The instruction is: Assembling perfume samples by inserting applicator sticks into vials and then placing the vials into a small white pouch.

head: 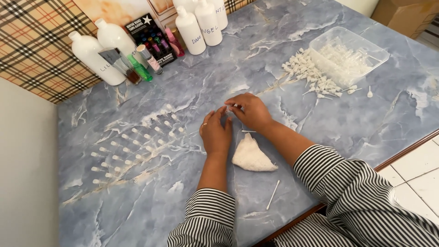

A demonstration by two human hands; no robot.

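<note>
1. Table (320,137): blue-grey marbled top with white veining, fills most of the view. Plaid cloth (32,41) hangs behind its far left corner.
2. White bottles (93,57): five seen, tall, plastic, capped. Two stand far left, three at far centre (201,23). Each bears handwriting in dark ink.
3. Tray (361,43): one, clear plastic, rectangular, far right, holding a heap of small clear vials too jumbled to count.
4. Black box (145,28): one, upright between the two bottle groups, front printed in white with a star and rows of coloured dots.
5. Cloth (251,156): one, white, crumpled into a wedge, lying just near of the hands, between the forearms.
6. Small coloured bottles (146,61): about five, slim, in front of the black box; green, brown, pink and clear among them.
7. Cap pile (311,75): white stoppers spilled beside the tray's near-left edge, too many to count; a few lie loose to the right.
8. Vial rows (137,144): small clear vials laid in slanting rows left of the hands, roughly thirty.
9. Left hand (215,132): fingers curled, tips meeting the right hand's.
10. Right hand (249,110): fingers pinched on a tiny clear vial (230,110), held at table centre between both hands' fingertips.
11. Swab (273,195): one white stick near the table's near edge.
</note>
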